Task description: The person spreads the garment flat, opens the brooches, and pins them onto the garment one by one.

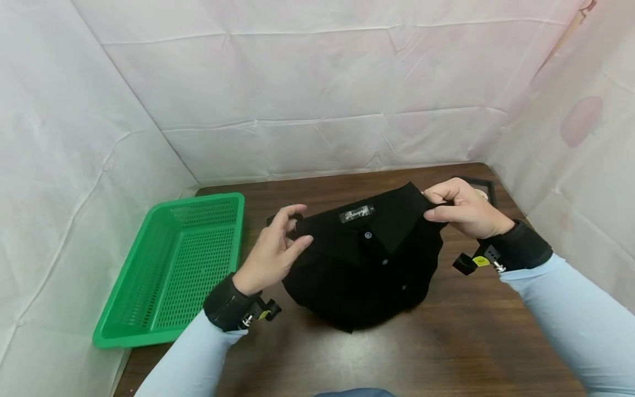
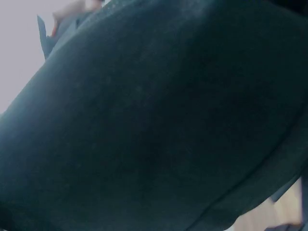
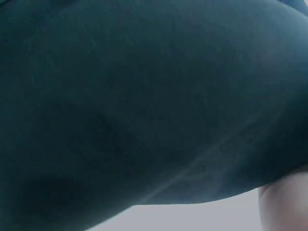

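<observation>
A black button-up shirt [image 1: 367, 259] with a collar, pale buttons and a neck label [image 1: 356, 214] is bunched over the table's middle. My right hand [image 1: 458, 209] pinches its collar edge on the right between thumb and fingers. At the shirt's left edge is my left hand [image 1: 278, 248], thumb and index finger spread apart beside the cloth; its other fingers are partly hidden. Dark cloth of the shirt [image 2: 154, 115] fills most of the left wrist view. In the right wrist view, the shirt [image 3: 144, 106] likewise covers nearly everything.
A green slotted plastic basket [image 1: 168, 264] stands on the left of the brown wooden table [image 1: 506, 331]. Behind my right hand is a small dark-edged item [image 1: 490, 190], partly covered. White sheeting [image 1: 317, 82] encloses the back and sides.
</observation>
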Motion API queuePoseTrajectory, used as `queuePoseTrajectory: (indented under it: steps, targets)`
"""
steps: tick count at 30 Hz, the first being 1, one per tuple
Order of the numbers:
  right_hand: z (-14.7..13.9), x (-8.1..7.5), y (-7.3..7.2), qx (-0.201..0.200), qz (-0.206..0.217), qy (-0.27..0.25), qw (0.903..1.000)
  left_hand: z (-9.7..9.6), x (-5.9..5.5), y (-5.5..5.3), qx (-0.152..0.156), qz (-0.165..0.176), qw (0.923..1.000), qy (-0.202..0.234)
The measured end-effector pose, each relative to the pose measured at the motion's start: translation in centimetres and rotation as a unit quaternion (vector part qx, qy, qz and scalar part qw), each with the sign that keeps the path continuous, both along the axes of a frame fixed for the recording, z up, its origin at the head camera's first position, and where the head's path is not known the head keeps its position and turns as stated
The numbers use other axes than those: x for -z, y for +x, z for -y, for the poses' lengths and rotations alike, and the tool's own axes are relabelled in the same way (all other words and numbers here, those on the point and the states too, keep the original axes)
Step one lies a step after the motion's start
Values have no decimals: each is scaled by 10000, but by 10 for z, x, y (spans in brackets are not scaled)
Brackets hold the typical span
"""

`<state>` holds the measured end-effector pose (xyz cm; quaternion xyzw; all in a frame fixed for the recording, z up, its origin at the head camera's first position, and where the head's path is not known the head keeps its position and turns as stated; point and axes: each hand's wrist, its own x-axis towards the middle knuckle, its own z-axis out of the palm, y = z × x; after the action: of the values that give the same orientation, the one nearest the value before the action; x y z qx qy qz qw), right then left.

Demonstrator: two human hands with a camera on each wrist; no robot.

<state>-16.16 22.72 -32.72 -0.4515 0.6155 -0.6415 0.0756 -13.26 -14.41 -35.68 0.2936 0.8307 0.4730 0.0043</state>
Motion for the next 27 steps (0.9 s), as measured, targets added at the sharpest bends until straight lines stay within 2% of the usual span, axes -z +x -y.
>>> queuePoseTrajectory:
  steps: [5, 13, 15, 18, 20, 23, 25, 26, 27]
  targets:
    - [1, -10, 6, 30, -311, 125, 9994, 11, -24, -12, -26, -520, 9985, -182]
    - [3, -30, 22, -114, -1008, 236, 9946, 20, -61, -24, 225, -1220, 9913, -437]
    - [3, -36, 28, -23, -1235, 469, 9912, 23, -68, -26, 224, -1309, 9900, -476]
    - [-1, -43, 37, 235, -1543, 1105, 9815, 28, -78, -29, 237, -1359, 9892, -496]
    - [-4, -47, 43, 486, -1693, 1729, 9691, 32, -84, -31, 265, -1374, 9888, -519]
    - [-8, -52, 52, 1097, -2078, 2785, 9313, 35, -91, -32, 317, -1373, 9883, -587]
    - [-11, -55, 56, 1324, -2326, 3331, 9041, 37, -93, -33, 310, -1362, 9883, -609]
    - [-12, -55, 57, 1339, -2420, 3480, 8957, 38, -94, -34, 293, -1345, 9885, -619]
    - [-14, -54, 56, 1300, -2524, 3495, 8929, 39, -94, -35, 275, -1325, 9889, -621]
